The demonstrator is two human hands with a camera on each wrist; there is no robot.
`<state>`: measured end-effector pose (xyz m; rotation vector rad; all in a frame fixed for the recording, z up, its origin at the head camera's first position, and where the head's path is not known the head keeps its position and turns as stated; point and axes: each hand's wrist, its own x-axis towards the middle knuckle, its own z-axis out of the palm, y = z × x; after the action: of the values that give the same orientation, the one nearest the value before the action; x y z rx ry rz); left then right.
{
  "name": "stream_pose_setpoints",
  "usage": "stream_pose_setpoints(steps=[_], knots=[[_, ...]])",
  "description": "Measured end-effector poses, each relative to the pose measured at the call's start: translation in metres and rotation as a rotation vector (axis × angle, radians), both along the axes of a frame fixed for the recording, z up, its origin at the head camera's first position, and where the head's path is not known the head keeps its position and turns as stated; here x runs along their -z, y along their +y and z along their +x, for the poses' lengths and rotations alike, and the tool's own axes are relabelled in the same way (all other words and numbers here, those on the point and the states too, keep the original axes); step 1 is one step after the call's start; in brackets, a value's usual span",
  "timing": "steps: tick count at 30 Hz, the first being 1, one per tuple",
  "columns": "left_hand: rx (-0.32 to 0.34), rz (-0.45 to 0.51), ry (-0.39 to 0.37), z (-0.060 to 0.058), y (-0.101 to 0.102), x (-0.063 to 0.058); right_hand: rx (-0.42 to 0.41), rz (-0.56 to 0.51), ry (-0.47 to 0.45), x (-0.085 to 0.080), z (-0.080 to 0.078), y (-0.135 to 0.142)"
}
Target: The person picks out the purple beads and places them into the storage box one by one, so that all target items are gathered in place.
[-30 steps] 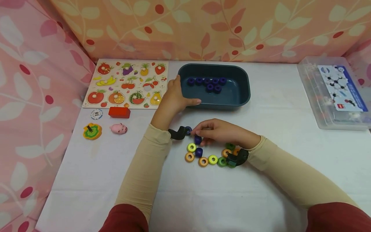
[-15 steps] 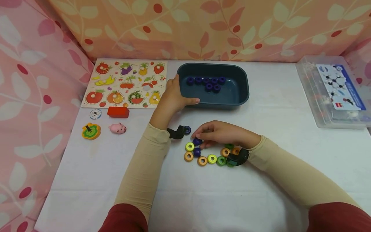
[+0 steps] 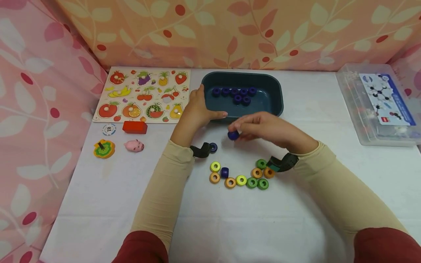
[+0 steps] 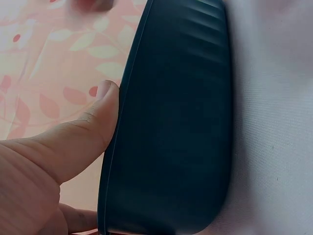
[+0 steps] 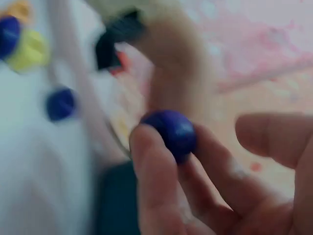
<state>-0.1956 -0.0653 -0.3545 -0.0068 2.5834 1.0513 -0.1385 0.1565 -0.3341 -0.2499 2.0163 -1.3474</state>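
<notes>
My right hand (image 3: 268, 128) pinches a purple bead (image 3: 233, 135) between its fingertips, raised over the table just in front of the dark teal tub (image 3: 268, 104). The same round bead (image 5: 172, 133) shows up close in the right wrist view. With thumb and fingers spread round its near left corner, my left hand (image 3: 197, 111) holds the tub. In the left wrist view the thumb lies along the rim of the tub (image 4: 171, 117). Several purple beads (image 3: 235, 92) sit inside, mostly in a row. Another purple bead (image 3: 213, 147) lies by the left wrist's black camera mount.
Yellow, orange and green beads (image 3: 241, 180) lie in a curve nearest me, with one purple bead (image 3: 225, 172) among them. At left are a fruit puzzle board (image 3: 154, 95), red block (image 3: 135, 127), toy pig (image 3: 134, 145), poker chip (image 3: 109, 129) and tree piece (image 3: 104, 149). A clear case (image 3: 358, 120) stands right.
My right hand has lifted a purple bead from beside the yellow one and carried it up toward the tub. The left hand has stayed on the tub's corner.
</notes>
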Motion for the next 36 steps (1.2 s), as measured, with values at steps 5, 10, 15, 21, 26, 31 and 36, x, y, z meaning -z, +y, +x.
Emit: stream_pose_setpoints(steps=[5, 10, 15, 21, 26, 31, 36], knots=[[0.001, -0.003, -0.003, 0.0, 0.0, 0.0, 0.214, -0.042, -0.008, -0.007, -0.045, -0.001], [0.004, -0.005, -0.014, 0.001, 0.001, 0.0, 0.3, -0.063, -0.138, 0.006, -0.078, -0.01], [0.005, 0.001, -0.013, 0.0, 0.002, 0.0, 0.367, -0.123, -0.225, 0.016, -0.089, -0.021], [0.004, 0.007, -0.012, 0.0, 0.002, -0.001, 0.411, -0.239, -0.263, 0.015, -0.088, -0.019], [0.003, 0.01, -0.011, 0.001, 0.001, -0.001, 0.361, -0.216, -0.212, 0.008, -0.078, -0.006], [-0.003, 0.01, -0.01, 0.001, 0.0, -0.001, 0.274, -0.121, -0.12, 0.0, -0.057, 0.004], [-0.002, 0.01, -0.004, 0.0, 0.0, -0.002, 0.162, -0.06, -0.032, -0.007, -0.03, 0.006]])
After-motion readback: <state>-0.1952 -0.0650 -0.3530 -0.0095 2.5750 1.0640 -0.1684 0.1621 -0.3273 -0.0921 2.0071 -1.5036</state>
